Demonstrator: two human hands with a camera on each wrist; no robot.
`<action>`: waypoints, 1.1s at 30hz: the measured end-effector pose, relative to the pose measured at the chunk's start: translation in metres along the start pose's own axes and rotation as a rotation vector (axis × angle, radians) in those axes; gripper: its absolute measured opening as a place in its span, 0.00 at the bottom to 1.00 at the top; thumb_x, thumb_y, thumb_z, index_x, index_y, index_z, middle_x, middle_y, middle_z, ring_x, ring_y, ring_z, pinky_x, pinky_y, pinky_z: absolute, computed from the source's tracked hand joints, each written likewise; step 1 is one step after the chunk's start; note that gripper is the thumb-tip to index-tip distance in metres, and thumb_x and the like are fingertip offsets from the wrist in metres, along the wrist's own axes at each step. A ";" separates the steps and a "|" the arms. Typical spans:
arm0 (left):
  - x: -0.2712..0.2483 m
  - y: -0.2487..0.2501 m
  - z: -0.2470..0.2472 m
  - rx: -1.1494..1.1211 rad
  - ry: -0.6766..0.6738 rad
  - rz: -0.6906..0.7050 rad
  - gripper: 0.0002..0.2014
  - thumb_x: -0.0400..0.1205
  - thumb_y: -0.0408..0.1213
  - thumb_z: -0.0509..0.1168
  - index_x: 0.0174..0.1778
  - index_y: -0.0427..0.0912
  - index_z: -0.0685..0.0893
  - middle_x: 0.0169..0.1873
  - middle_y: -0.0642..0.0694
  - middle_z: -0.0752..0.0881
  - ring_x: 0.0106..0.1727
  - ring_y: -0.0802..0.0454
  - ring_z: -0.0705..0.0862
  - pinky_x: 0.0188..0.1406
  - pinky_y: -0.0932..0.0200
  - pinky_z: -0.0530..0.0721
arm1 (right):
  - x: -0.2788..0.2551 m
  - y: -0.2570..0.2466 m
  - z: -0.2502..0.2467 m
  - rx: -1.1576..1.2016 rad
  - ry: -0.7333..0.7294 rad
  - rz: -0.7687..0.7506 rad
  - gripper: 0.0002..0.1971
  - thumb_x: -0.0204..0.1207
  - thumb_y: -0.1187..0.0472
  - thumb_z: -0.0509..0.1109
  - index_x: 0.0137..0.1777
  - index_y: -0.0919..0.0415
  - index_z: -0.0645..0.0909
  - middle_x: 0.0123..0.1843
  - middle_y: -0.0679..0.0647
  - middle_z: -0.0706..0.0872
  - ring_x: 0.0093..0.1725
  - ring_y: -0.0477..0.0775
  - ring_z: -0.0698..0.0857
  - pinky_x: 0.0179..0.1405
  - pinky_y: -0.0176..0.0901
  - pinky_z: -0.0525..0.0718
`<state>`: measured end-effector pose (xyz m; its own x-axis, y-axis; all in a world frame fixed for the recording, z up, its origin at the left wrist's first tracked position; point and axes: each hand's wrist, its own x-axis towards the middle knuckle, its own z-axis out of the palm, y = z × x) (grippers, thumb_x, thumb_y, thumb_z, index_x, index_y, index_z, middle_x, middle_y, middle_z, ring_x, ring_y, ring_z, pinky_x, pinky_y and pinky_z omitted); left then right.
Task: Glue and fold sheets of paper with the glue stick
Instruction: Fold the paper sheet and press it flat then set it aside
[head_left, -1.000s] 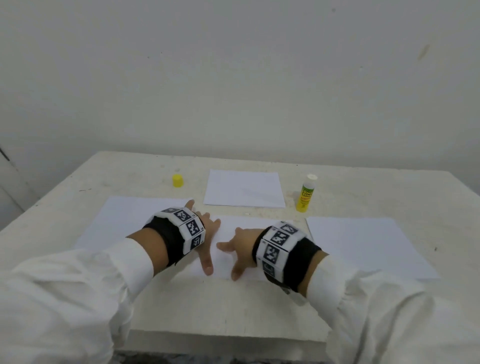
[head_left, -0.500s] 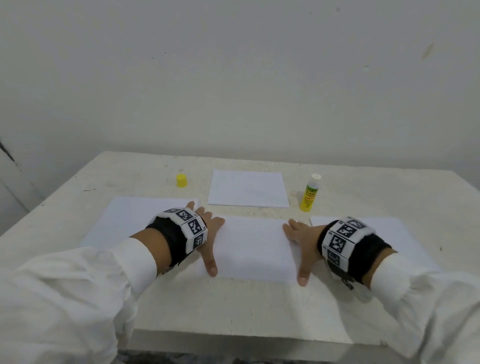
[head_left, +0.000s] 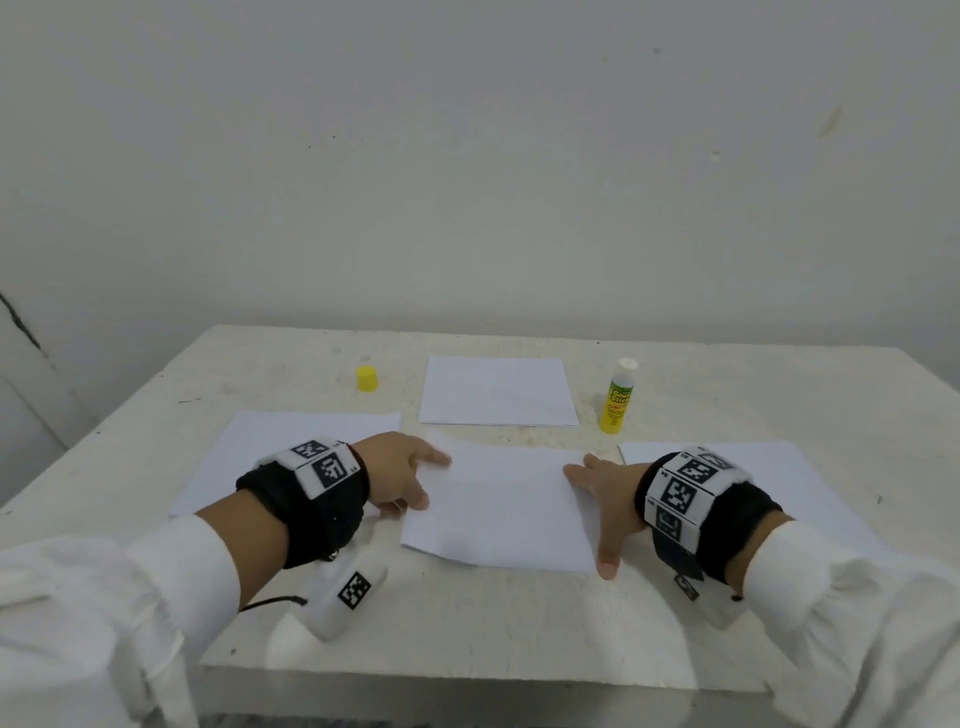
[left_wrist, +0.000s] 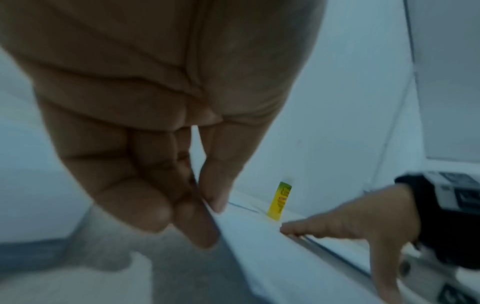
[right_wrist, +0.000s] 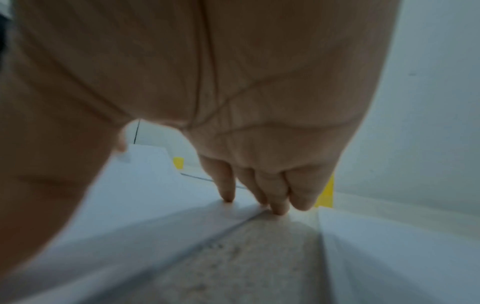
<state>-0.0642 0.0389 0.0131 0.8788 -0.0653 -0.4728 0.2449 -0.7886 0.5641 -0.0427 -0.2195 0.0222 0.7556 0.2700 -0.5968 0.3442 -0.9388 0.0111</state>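
**A:** Left hand pinching the left edge of the middle folded sheet, thumb on top, other fingers curled under, edge lifted a bit off the table. Right hand flat and spread on the right edge, fingertips pressing down, thumb stretched toward the near corner.

**B:** Orientation of the sheet?

**A:** Long axis left to right, sitting between the two hands, near the front of the table. Glue stick upright behind its far right corner, white tip pointing up, cap off. Yellow cap standing well off to the left.

**B:** Any readable text?

**A:** Green "Glue Stick" on the yellow label, small print below too fuzzy. Black-and-white square codes on both wrist bands, not decodable.

**B:** Anything else?

**A:** Another folded sheet between cap and glue stick. Flat sheets left and right, both partly covered by wrists. Wrist views blurry; glue stick mostly hidden behind fingers in the right one.
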 end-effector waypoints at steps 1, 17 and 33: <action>-0.001 -0.002 -0.001 0.013 0.023 0.005 0.25 0.77 0.24 0.69 0.70 0.49 0.81 0.43 0.44 0.82 0.34 0.49 0.82 0.48 0.54 0.87 | 0.001 0.000 0.001 0.059 0.034 0.001 0.51 0.65 0.52 0.81 0.82 0.57 0.54 0.81 0.55 0.56 0.79 0.59 0.63 0.74 0.53 0.67; 0.061 0.016 -0.061 -0.034 0.303 0.070 0.19 0.79 0.30 0.68 0.68 0.45 0.83 0.65 0.46 0.83 0.66 0.50 0.80 0.61 0.67 0.72 | 0.072 -0.024 -0.072 0.470 0.448 0.257 0.19 0.82 0.65 0.58 0.72 0.66 0.73 0.73 0.62 0.71 0.70 0.59 0.76 0.70 0.44 0.75; 0.146 0.026 -0.057 0.805 0.182 -0.103 0.21 0.76 0.52 0.65 0.64 0.51 0.80 0.66 0.45 0.72 0.68 0.40 0.68 0.63 0.48 0.73 | 0.155 -0.017 -0.078 0.085 0.219 0.354 0.25 0.72 0.55 0.70 0.69 0.61 0.73 0.73 0.62 0.66 0.72 0.66 0.70 0.69 0.61 0.73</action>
<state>0.0935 0.0436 -0.0027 0.9374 0.0760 -0.3399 0.0198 -0.9860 -0.1657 0.1116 -0.1449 -0.0082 0.9226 -0.0416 -0.3834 0.0022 -0.9936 0.1132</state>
